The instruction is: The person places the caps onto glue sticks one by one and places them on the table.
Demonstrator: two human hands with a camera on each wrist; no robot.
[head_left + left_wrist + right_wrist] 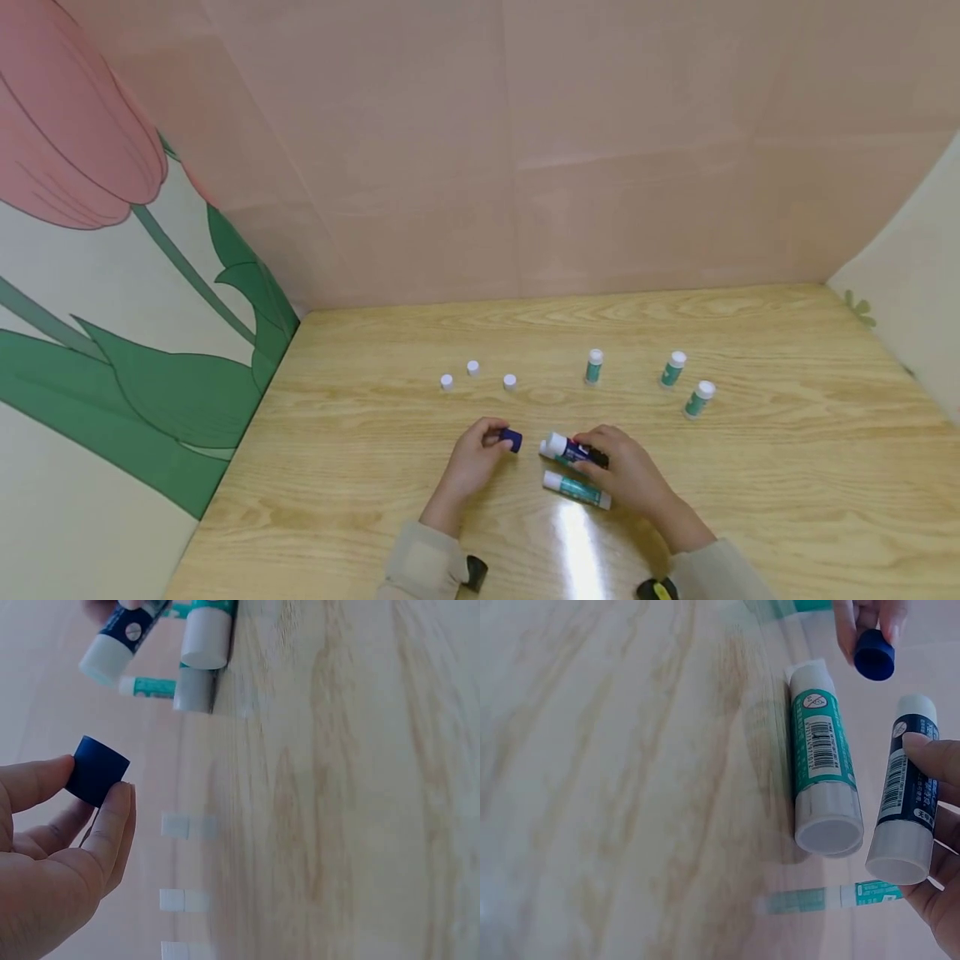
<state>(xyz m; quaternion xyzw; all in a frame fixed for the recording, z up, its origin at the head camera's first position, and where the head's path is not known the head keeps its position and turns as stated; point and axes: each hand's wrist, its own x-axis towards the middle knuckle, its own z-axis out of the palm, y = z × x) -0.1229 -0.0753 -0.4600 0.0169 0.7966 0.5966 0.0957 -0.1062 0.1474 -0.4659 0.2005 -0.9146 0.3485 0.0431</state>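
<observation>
A pink backdrop (pixel 517 167) is rising behind the far edge of the wood-grain tabletop (pixel 360 417), and a big tulip print (pixel 82 125) is filling the wall along its left edge. From my remote seat I am seeing the left hand (pixel 474 457) pinching a dark blue cap (pixel 512 439) between thumb and fingertips, over the middle of the tabletop. The right hand (pixel 617 467) is curling its thumb and fingers round a navy glue stick (pixel 576 450), whose uncapped white end is pointing towards the cap, the two staying apart. Just below it, a green-labelled stick (pixel 577 490) is lying on its side, and I am making out the white end of another lying stick (pixel 546 450), mostly hidden behind the navy one. Towards the far edge, left of centre, three small white caps (pixel 472 367) are sitting apart from one another. Towards the far right corner, I am counting three upright green sticks (pixel 672 371) standing separately. Pale sleeves (pixel 427 554) are covering both forearms, and a bright glare (pixel 577 550) is shining between them
</observation>
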